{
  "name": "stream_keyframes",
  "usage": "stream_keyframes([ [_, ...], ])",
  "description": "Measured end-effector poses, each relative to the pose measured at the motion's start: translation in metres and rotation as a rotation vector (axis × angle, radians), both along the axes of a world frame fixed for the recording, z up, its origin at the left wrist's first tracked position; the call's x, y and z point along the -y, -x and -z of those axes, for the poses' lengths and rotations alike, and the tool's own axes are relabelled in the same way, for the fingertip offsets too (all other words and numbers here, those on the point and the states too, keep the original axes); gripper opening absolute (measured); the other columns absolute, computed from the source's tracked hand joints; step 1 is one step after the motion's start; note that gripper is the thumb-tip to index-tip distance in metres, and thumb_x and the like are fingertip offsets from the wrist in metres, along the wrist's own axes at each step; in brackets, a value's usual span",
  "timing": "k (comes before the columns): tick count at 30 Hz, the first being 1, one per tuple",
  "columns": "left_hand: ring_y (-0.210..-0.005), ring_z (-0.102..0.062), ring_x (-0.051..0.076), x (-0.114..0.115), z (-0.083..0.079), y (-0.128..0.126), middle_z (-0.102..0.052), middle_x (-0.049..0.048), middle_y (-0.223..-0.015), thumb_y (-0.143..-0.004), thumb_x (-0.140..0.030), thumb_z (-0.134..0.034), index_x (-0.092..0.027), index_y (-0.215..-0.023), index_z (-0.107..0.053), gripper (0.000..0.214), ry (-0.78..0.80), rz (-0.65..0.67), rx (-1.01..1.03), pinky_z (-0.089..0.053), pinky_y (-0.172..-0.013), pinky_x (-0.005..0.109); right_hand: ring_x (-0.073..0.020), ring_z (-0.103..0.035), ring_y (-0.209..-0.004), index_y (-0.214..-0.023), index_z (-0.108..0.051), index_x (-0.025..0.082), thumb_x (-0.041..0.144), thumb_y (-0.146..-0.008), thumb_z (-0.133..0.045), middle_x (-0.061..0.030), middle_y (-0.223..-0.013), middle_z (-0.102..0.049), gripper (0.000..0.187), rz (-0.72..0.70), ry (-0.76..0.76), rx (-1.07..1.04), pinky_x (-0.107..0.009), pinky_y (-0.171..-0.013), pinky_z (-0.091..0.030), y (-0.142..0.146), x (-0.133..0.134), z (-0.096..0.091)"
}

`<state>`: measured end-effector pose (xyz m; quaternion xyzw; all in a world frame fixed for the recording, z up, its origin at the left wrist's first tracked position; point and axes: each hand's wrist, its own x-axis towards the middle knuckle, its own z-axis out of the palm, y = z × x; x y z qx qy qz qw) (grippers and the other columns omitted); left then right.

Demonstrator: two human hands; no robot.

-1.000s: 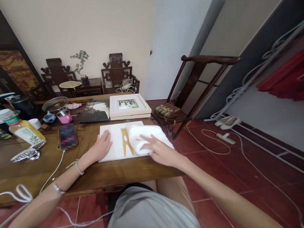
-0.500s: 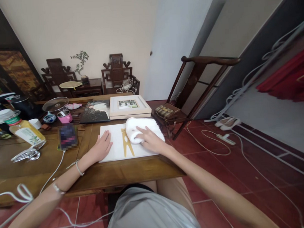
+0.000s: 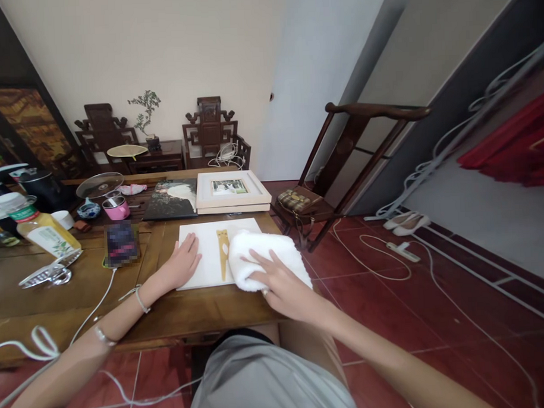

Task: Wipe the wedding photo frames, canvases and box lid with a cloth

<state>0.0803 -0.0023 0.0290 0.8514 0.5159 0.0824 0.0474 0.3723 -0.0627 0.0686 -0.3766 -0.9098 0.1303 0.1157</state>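
A white board (image 3: 207, 263) lies at the table's front edge, bearing a flat mustard-yellow figure (image 3: 222, 253) with a small animal-like head. My left hand (image 3: 185, 263) rests flat on the board's left side, fingers stretched out and holding nothing. On the right part of the board my right hand (image 3: 279, 281) grips a folded, fluffy white towel (image 3: 277, 245) from above, its fingers spread over the cloth. The towel hides the figure's right leg and the board's lower right corner, and it hangs past the board's right edge.
Behind the board lie stacked pale picture frames (image 3: 233, 193) and a dark picture panel (image 3: 171, 198). At left stand a pink cup (image 3: 115, 207), a yellow-liquid bottle (image 3: 41, 230), metal scissors (image 3: 54, 274) and a blurred-out device (image 3: 122, 245) on a cable. A wooden chair (image 3: 347, 136) stands at right.
My right hand has drawn the towel toward me and slightly right, exposing the board's upper right corner and covering the figure's right leg. My left hand has stayed put.
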Motion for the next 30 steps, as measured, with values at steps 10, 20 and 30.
stream_keyframes([
  [10, -0.147, -0.015, 0.032, 0.000, 0.000, -0.001, -0.026, 0.0261, -0.155, -0.099, -0.031, -0.021, -0.001, -0.144, -0.030, 0.055, 0.007, -0.002, -0.010, -0.022, -0.115, 0.058, -0.0344, -0.025, -0.143, -0.127, -0.057, 0.013, 0.005, -0.078, -0.043, -0.0180, -0.143, -0.049, 0.052, 0.059, -0.110, 0.060, -0.066, -0.109, -0.019, 0.038, -0.098, 0.007],
  [20, -0.147, -0.015, 0.031, -0.001, 0.003, 0.000, -0.025, 0.0251, -0.155, -0.099, -0.033, -0.022, -0.004, -0.145, -0.029, 0.054, -0.002, -0.021, 0.011, -0.021, -0.115, 0.056, -0.0345, -0.019, -0.145, -0.125, -0.060, 0.013, 0.001, -0.073, -0.043, -0.0149, -0.151, -0.039, 0.055, -0.030, -0.080, 0.070, -0.066, -0.111, -0.017, 0.039, -0.057, 0.000],
  [30, -0.147, -0.015, 0.033, 0.001, 0.000, -0.002, -0.024, 0.0262, -0.155, -0.099, -0.032, -0.022, -0.002, -0.144, -0.030, 0.055, 0.021, -0.024, 0.021, -0.020, -0.114, 0.058, -0.0310, -0.012, -0.147, -0.113, -0.066, 0.016, 0.002, -0.066, -0.046, -0.0100, -0.154, -0.034, 0.053, -0.238, -0.037, 0.107, -0.062, -0.115, -0.009, 0.030, 0.009, -0.009],
])
